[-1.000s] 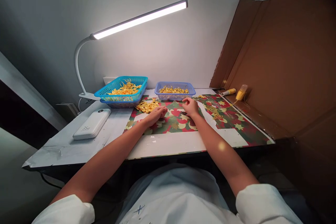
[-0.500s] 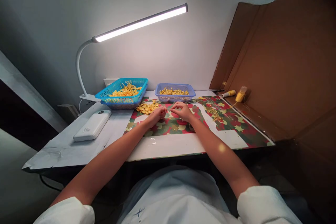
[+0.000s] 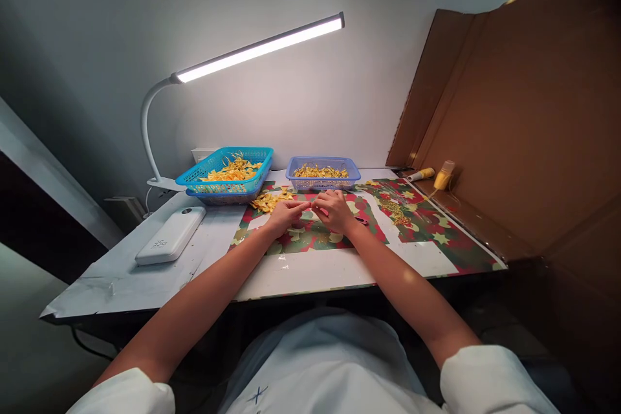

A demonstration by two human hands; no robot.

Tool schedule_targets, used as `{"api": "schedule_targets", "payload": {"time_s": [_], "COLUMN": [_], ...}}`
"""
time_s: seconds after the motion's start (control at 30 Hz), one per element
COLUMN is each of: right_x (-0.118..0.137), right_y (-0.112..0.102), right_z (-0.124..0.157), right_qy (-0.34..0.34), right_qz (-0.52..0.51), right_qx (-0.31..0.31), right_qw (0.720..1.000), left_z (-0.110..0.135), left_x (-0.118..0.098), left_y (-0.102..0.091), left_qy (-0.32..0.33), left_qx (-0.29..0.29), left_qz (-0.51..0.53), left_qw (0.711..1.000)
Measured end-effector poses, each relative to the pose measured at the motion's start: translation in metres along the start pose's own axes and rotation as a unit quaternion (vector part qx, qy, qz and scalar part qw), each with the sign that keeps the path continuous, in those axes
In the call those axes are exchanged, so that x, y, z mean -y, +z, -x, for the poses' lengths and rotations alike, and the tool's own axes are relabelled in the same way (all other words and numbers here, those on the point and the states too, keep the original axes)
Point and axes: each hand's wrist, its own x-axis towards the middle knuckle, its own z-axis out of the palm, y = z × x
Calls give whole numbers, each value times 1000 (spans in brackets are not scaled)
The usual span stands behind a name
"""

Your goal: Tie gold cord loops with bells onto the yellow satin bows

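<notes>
My left hand and my right hand meet fingertip to fingertip over the camouflage-patterned sheet. Both are closed in a pinch; whatever lies between the fingers is too small to make out. Just behind my left hand is a heap of yellow ribbon bows. A small dark pink-rimmed object lies beside my right wrist, partly hidden. To the right, a tangle of thin gold cords rests on the sheet.
A turquoise basket of yellow bows stands in a blue one at the back left. The purple basket behind my hands holds gold pieces. A white power bank, a clip lamp, yellow thread spools and cardboard surround the area.
My hands have come together from a small gap, with the fingertips now touching. The right fingers have curled in more, and the left fingers have straightened forward. The view has tilted slightly upward.
</notes>
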Motion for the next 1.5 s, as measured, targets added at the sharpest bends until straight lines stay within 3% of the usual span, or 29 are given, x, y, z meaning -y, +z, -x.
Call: {"api": "schedule_targets", "payload": {"time_s": [0.13, 0.27, 0.4, 0.5, 0.6, 0.7, 0.83, 1.03, 1.17, 1.27, 1.5], "right_x": [-1, -2, -6, -9, -10, -10, -9, -5, -2, 0, -2], "right_y": [1, 4, 6, 6, 7, 9, 12, 7, 2, 0, 3], "right_z": [0, -1, -2, -3, -2, -1, -2, -2, -1, 0, -2], "right_qy": [-6, 39, 121, 160, 166, 172, 170, 117, 99, 106, 120], "right_qz": [8, -66, -237, -351, -398, -411, -408, -308, -260, -251, -293], "right_qx": [-2, -10, -34, 12, 66, 69, 75, 26, 7, 6, 6], "right_qw": [1000, 997, 963, 923, 900, 893, 894, 944, 961, 962, 948], "left_z": [4, 5, 5, 4, 2, 0, 0, 2, 3, 5, 7], "left_x": [1, -1, -3, -2, 1, 3, 4, -1, -4, -6, -7], "left_y": [1, 2, 3, 3, 3, 3, 4, 5, 6, 7, 7], "left_qy": [15, 52, 46, 18, -11, -17, -1, -1, 16, 47, 41], "left_qx": [27, 52, 62, 49, 37, 33, 28, 7, 23, 36, 70], "left_qz": [-109, -138, -91, -23, 29, 48, 18, -44, -62, -79, -73], "left_qw": [994, 988, 993, 998, 999, 998, 999, 999, 998, 995, 994]}}
